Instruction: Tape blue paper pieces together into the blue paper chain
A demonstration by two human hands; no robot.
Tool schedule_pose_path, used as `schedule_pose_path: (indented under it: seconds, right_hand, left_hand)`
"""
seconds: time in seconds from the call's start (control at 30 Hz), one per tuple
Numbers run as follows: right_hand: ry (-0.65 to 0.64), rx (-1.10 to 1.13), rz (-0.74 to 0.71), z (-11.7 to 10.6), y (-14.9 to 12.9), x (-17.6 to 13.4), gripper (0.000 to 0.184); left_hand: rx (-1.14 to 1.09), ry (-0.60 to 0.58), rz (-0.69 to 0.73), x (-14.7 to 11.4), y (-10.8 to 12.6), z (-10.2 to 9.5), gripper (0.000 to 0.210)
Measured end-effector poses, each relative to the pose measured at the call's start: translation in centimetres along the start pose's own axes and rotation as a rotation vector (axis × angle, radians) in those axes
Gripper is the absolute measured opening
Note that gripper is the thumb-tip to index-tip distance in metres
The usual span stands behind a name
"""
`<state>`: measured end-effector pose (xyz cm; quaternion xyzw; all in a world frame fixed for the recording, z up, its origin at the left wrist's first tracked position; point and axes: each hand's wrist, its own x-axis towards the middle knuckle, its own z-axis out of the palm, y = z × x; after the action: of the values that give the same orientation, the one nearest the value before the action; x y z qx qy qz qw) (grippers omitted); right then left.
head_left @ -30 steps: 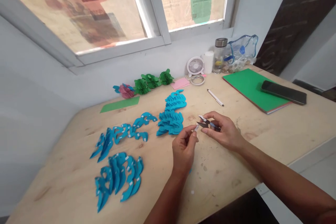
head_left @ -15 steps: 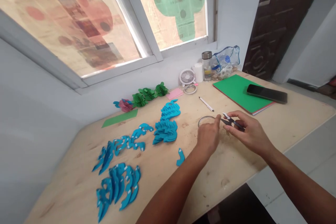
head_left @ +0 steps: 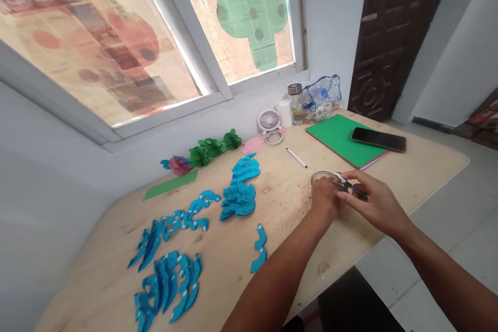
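Note:
My left hand (head_left: pixel 326 197) is closed around a thin, narrow ring like a tape roll (head_left: pixel 319 173); part of the ring is hidden behind the fingers. Just to its right, my right hand (head_left: pixel 375 199) grips a small pair of dark scissors (head_left: pixel 350 189), pointing left at the left fingers. A small white piece (head_left: pixel 339 177) shows at the scissors' tip; what it is I cannot tell for sure. Left of my forearm lies a loose curved blue paper piece (head_left: pixel 260 249) with white patches.
Blue paper stacks (head_left: pixel 238 199) and white-dotted blue cutouts (head_left: pixel 171 280) spread over the left of the table. Green paper shapes (head_left: pixel 211 148), a small fan (head_left: pixel 269 120) and a glass bottle (head_left: pixel 295 104) line the wall. A pen (head_left: pixel 296 157), green sheets (head_left: pixel 334 137) and a phone (head_left: pixel 378 139) lie behind my hands.
My left hand has moved right with the ring, closer to the scissors and my right hand. The view has shifted slightly, and more of the loose blue piece shows.

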<state>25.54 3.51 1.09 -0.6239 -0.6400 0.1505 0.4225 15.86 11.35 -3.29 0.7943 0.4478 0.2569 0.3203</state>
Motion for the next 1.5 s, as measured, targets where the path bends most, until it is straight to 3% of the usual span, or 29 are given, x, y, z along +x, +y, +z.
schedule_pose_path:
  seconds: [0.23, 0.43, 0.6, 0.77, 1.03, 1.2, 1.5]
  right_hand:
    - [-0.037, -0.130, -0.152, 1.0, 0.6, -0.2, 0.019]
    - [-0.109, -0.171, -0.290, 4.1, -0.8, -0.1, 0.018]
    - [-0.185, -0.179, -0.366, 6.9, -2.4, 0.5, 0.022]
    - [-0.227, -0.191, -0.445, 9.5, -3.7, 1.7, 0.024]
    - [-0.299, -0.152, -0.530, 13.1, -5.4, 3.6, 0.035]
    - [-0.303, -0.086, -0.536, 14.4, -5.0, 3.4, 0.038]
    - [-0.370, -0.043, -0.471, 14.5, -4.4, 2.8, 0.036]
  left_hand:
    - [-0.184, 0.192, -0.034, -4.4, -2.3, -4.0, 0.022]
    - [-0.395, 0.393, -0.111, -9.0, -4.3, -6.9, 0.018]
    - [-0.479, 0.510, -0.118, -11.0, -5.2, -8.1, 0.017]
    - [-0.553, 0.597, -0.141, -11.5, -6.6, -9.5, 0.018]
    - [-0.774, 0.724, -0.293, -11.1, -8.1, -11.2, 0.018]
    - [-0.909, 0.705, -0.424, -10.9, -8.1, -11.4, 0.017]
    - [-0.939, 0.644, -0.465, -10.8, -8.2, -10.6, 0.015]
